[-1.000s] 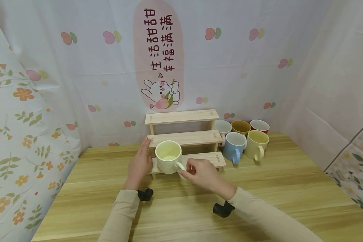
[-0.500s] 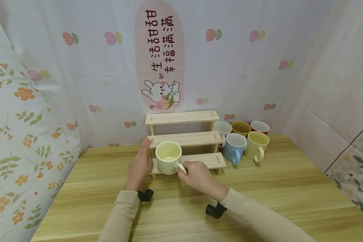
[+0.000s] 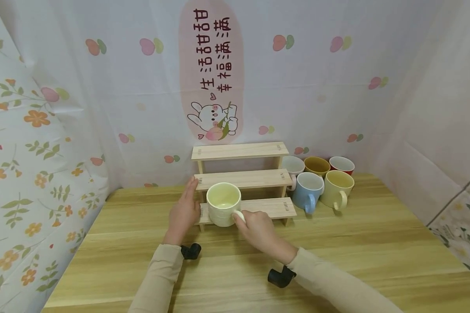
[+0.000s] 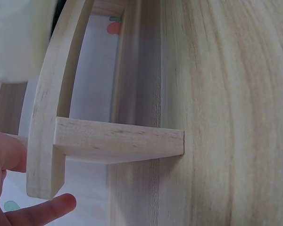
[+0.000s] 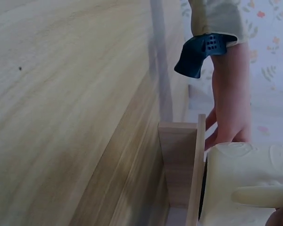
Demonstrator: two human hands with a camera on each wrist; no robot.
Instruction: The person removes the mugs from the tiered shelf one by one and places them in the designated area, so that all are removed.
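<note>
A pale yellow-green mug (image 3: 223, 206) stands upright at the left part of the lowest board of a three-step wooden rack (image 3: 240, 179). In the right wrist view the mug (image 5: 245, 179) is side-on, its base right at the board. My right hand (image 3: 260, 232) pinches the mug's handle, thumb and fingers partly covering it. At the rack's left end my left hand (image 3: 183, 215) rests with extended fingers pointing to the middle board. The left wrist view has fingertips (image 4: 61, 203) beside the rack's end (image 4: 42, 141), with a blurred part of the mug above.
Several mugs stand close together right of the rack, among them a blue mug (image 3: 307, 191), a cream-yellow mug (image 3: 337, 189) and a brown mug (image 3: 317, 165). A patterned cloth (image 3: 149, 113) hangs behind the wood-grain table (image 3: 227, 278). Black wrist mounts (image 3: 282, 277) stick out below both sleeves.
My right fingers have closed further round the handle, and the hand has come nearer the mug. The left hand stays at the rack's end; the head view has shifted slightly.
</note>
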